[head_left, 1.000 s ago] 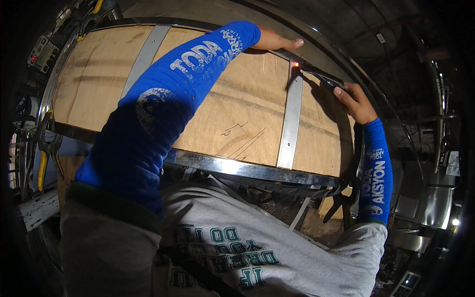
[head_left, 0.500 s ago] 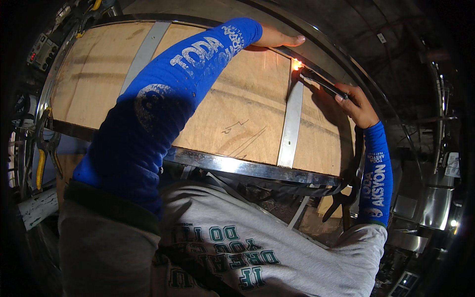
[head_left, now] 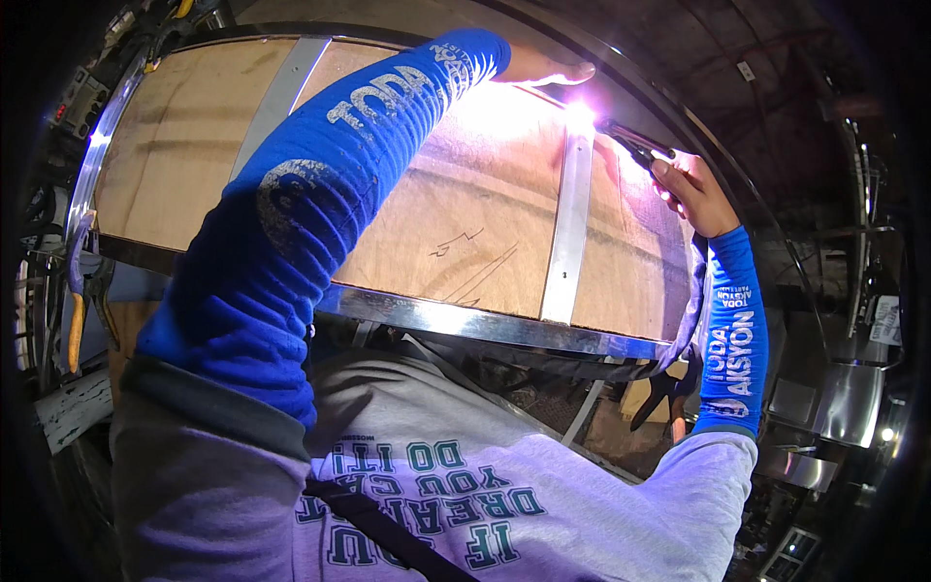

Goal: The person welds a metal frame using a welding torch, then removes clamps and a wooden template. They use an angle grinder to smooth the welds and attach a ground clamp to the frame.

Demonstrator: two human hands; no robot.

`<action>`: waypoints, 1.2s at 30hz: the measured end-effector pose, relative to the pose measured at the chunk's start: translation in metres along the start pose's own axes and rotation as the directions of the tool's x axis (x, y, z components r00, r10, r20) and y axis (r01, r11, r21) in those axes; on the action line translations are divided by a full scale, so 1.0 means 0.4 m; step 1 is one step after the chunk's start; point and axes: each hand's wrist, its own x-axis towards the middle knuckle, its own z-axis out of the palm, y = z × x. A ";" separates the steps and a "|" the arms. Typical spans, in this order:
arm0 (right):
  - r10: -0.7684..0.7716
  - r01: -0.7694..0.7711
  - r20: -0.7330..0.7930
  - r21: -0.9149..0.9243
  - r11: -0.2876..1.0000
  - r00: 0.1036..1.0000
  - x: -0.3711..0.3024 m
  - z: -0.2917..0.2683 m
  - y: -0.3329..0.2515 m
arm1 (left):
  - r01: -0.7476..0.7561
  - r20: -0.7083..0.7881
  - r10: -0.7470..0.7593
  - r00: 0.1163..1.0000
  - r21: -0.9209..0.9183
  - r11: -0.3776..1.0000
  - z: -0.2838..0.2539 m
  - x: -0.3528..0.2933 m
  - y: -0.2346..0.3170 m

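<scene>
My right hand (head_left: 694, 196) is closed around a dark welding torch (head_left: 635, 145), its tip pointing left. At that tip a bright white-violet arc (head_left: 580, 118) burns, where a flat metal strip (head_left: 567, 228) meets the far rim of a metal-edged wooden panel (head_left: 465, 218). My left hand (head_left: 543, 66) rests along the far rim, just left of the arc, one digit stretched out; its other fingers are mostly hidden. The glare blots out the joint itself. A dark hose or cable (head_left: 693, 315) runs down beside my right sleeve.
A second metal strip (head_left: 281, 102) crosses the panel's left part. Clamps with orange-yellow handles (head_left: 76, 330) hang at the left edge. A small control box (head_left: 80, 107) stands at the upper left. Shiny metal pieces (head_left: 853, 403) are at the right.
The small orange glow has become a bright white-violet arc, lighting the panel and my sleeves. My right hand and torch have shifted slightly; my left hand stays at the rim.
</scene>
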 end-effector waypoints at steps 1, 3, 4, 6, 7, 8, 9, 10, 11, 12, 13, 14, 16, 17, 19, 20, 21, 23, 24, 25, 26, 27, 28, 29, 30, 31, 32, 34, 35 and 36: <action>-0.028 0.028 0.002 0.006 1.000 1.000 -0.004 0.001 -0.006 | 0.009 0.005 -0.009 1.000 0.012 1.000 0.004 0.003 -0.004; -0.050 0.050 0.039 -0.005 0.999 0.998 -0.012 -0.004 -0.001 | 0.065 -0.025 -0.064 0.998 0.031 0.997 0.026 0.004 -0.012; -0.059 0.059 0.041 -0.012 0.998 0.997 -0.019 -0.003 0.007 | 0.077 -0.021 -0.076 0.997 0.020 0.997 0.029 0.011 -0.012; -0.059 0.060 0.014 -0.058 0.997 0.998 -0.027 -0.003 0.014 | 0.111 -0.049 -0.110 0.993 0.025 0.993 0.039 0.025 -0.028; -0.062 0.062 0.000 -0.082 0.995 0.998 -0.029 -0.003 0.013 | 0.135 -0.079 -0.131 0.988 0.041 0.990 0.049 0.033 -0.044; -0.104 0.104 0.003 -0.115 0.988 0.995 -0.024 0.001 -0.004 | 0.141 -0.086 -0.137 0.987 0.052 0.989 0.045 0.028 -0.047; -0.147 0.147 0.008 -0.148 0.978 0.989 -0.019 0.005 -0.015 | 0.149 -0.092 -0.143 0.985 0.062 0.987 0.043 0.022 -0.050; -0.114 0.113 -0.002 -0.132 0.985 0.993 -0.024 0.006 -0.012 | 0.122 -0.062 -0.118 0.991 0.067 0.990 0.025 0.004 -0.017; -0.082 0.080 -0.012 -0.116 0.990 0.997 -0.026 0.007 -0.009 | 0.096 -0.031 -0.094 0.995 0.072 0.993 0.017 -0.003 0.002; -0.049 0.047 -0.020 -0.099 0.994 0.999 -0.029 0.007 -0.004 | 0.097 -0.032 -0.094 0.995 0.090 0.991 0.024 0.005 0.005; -0.043 0.041 -0.022 -0.094 0.995 0.999 -0.023 0.005 -0.011 | 0.108 -0.048 -0.103 0.994 0.112 0.988 0.018 0.001 0.004; -0.030 0.028 -0.024 -0.087 0.996 0.999 -0.021 0.003 -0.010 | 0.116 -0.058 -0.109 0.992 0.131 0.985 0.016 0.001 0.005; 0.008 -0.012 -0.073 -0.054 0.998 0.997 -0.021 0.007 -0.017 | 0.127 -0.065 -0.119 0.991 0.144 0.981 0.013 0.001 0.007; 0.036 -0.040 -0.119 -0.027 0.999 0.992 -0.027 0.019 -0.027 | 0.132 -0.066 -0.123 0.990 0.150 0.980 0.013 0.003 0.006; 0.073 -0.073 -0.176 0.006 0.997 0.982 -0.029 0.025 -0.028 | 0.126 -0.062 -0.118 0.991 0.164 0.978 0.012 0.010 0.007; 0.080 -0.079 -0.187 0.012 0.997 0.979 -0.024 0.024 -0.021 | 0.124 -0.061 -0.115 0.992 0.172 0.977 0.011 0.011 0.007; 0.087 -0.085 -0.198 0.017 0.996 0.976 -0.022 0.024 -0.018 | 0.122 -0.063 -0.112 0.992 0.174 0.977 0.012 0.011 0.007; 0.132 -0.129 -0.188 0.028 0.991 0.973 -0.023 0.022 -0.024 | 0.115 -0.065 -0.105 0.992 0.177 0.977 0.014 0.006 0.014; 0.156 -0.153 -0.183 0.033 0.988 0.971 -0.024 0.022 -0.025 | 0.077 -0.051 -0.070 0.996 0.137 0.988 0.009 0.000 0.018; 0.136 -0.132 -0.121 0.035 0.991 0.983 -0.018 0.012 -0.019 | 0.038 -0.039 -0.035 0.999 0.097 0.995 0.001 -0.008 0.019; 0.106 -0.104 -0.053 0.039 0.994 0.993 -0.001 0.002 -0.016 | 0.010 -0.033 -0.008 0.999 0.056 0.998 -0.007 -0.021 0.017; 0.076 -0.077 0.015 0.045 0.996 0.997 0.010 -0.002 -0.015 | 0.003 -0.006 -0.003 1.000 0.046 0.999 -0.012 0.000 -0.007; 0.057 -0.058 0.047 0.016 0.998 0.997 0.015 -0.007 -0.017 | -0.003 0.021 0.002 1.000 0.035 0.999 -0.019 0.018 -0.026; 0.038 -0.039 0.038 0.017 0.999 0.999 0.009 -0.003 -0.011 | 0.042 0.015 -0.043 0.999 0.059 0.997 -0.007 0.009 -0.011; 0.005 -0.006 0.030 0.014 1.000 1.000 0.000 -0.001 -0.016 | 0.093 -0.003 -0.093 0.996 0.087 0.992 -0.006 -0.010 0.008; -0.028 0.027 0.021 0.011 1.000 0.999 -0.009 0.000 -0.020 | 0.082 -0.030 -0.082 0.996 0.032 0.996 -0.005 -0.025 0.030; -0.023 0.023 0.004 -0.015 1.000 1.000 -0.015 0.001 -0.022 | 0.074 -0.060 -0.073 0.996 0.013 0.997 0.012 -0.019 0.024; -0.107 0.107 -0.002 -0.039 0.993 0.994 -0.018 0.008 -0.009 | 0.078 -0.061 -0.076 0.995 0.040 0.996 0.016 -0.006 0.010; -0.106 0.106 0.009 -0.038 0.994 0.994 -0.017 0.008 -0.007 | 0.080 -0.061 -0.077 0.995 0.053 0.995 0.019 0.000 0.002; -0.105 0.106 0.021 -0.038 0.994 0.994 -0.015 0.006 -0.005 | 0.090 -0.067 -0.086 0.994 0.060 0.994 0.022 0.005 -0.005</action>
